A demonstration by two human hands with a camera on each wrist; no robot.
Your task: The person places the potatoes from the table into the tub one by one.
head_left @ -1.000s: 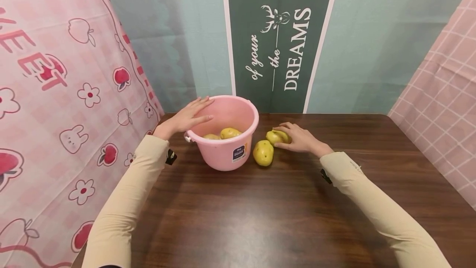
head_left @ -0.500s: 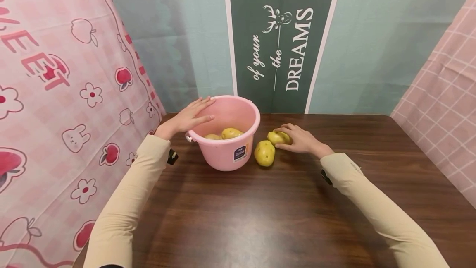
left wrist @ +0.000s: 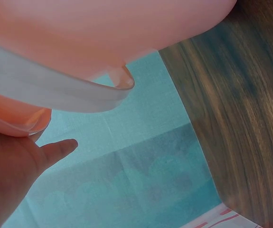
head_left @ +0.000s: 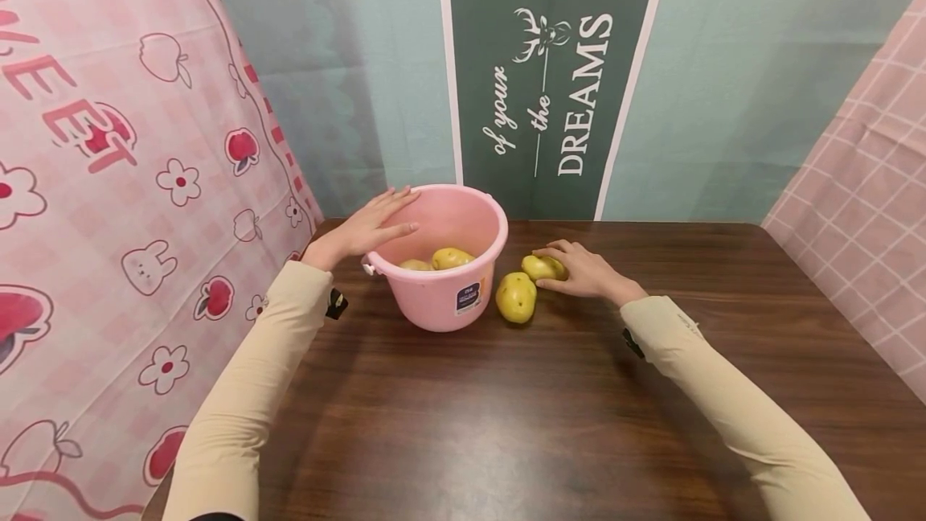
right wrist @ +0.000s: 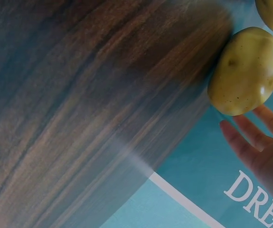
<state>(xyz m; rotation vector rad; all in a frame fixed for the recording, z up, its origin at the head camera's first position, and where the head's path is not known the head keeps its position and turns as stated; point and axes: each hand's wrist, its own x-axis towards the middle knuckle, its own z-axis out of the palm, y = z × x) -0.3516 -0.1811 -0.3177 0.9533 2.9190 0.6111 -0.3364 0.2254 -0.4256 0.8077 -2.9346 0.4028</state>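
Observation:
A pink bucket [head_left: 444,296] stands on the brown table, with two yellow potatoes [head_left: 452,258] visible inside it. My left hand [head_left: 365,227] rests on the bucket's left rim, its fingers straight and the thumb reaching over the opening. To the right of the bucket a potato [head_left: 517,297] lies on the table. Just behind it is another potato [head_left: 542,267], with my right hand [head_left: 582,269] holding it between thumb and fingers. The right wrist view shows the fingers [right wrist: 255,135] along that potato's far side; the thumb is mostly cut off by the frame.
The wooden table [head_left: 463,424] extends forward and to the right. A green-and-blue cloth [head_left: 347,87] hangs behind it. Pink patterned cloth [head_left: 130,264] hangs on the left, and pink checked cloth [head_left: 861,167] on the right. The bucket's white handle [left wrist: 79,92] shows in the left wrist view.
The head view has shifted very slightly. My left hand stays on the rim. My right fingers have settled a little at the far potato, which stays in place on the table.

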